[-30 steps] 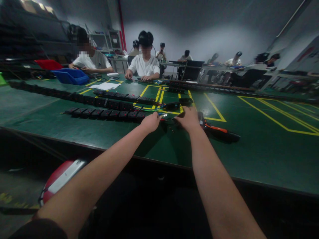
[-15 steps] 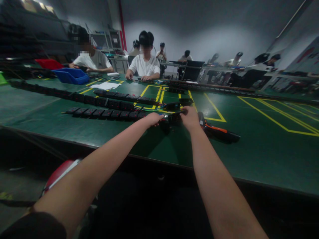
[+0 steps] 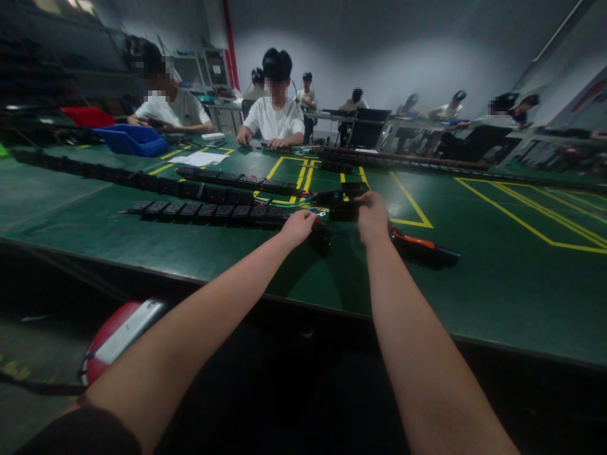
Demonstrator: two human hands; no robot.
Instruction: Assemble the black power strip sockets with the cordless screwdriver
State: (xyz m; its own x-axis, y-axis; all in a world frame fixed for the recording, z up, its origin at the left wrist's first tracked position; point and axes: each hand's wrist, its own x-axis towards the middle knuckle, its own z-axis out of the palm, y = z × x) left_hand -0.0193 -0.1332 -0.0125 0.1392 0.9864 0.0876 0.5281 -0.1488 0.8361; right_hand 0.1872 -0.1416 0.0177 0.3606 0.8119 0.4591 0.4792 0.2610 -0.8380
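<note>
My left hand (image 3: 300,229) is closed in a pinch at the right end of a black segmented strip (image 3: 203,212), by some thin coloured wires (image 3: 303,202). A small pale bit shows at its fingertips, too small to name. My right hand (image 3: 374,218) grips the right side of a black rectangular piece (image 3: 344,210), its broad dark face turned towards me. Just right of that hand lies a black tool with an orange stripe (image 3: 422,245), its left end hidden by the wrist. A dark rounded object (image 3: 321,240) sits below the piece, its kind unclear.
More black strips (image 3: 95,169) stretch across the green table (image 3: 512,297), marked with yellow tape. Blue (image 3: 133,139) and red bins (image 3: 88,116) stand at the left, near white paper (image 3: 199,158). A co-worker (image 3: 276,120) sits opposite; several others work behind.
My right hand has shifted slightly right and up. The black piece it holds has turned from nearly edge-on to face me. My left hand has barely moved.
</note>
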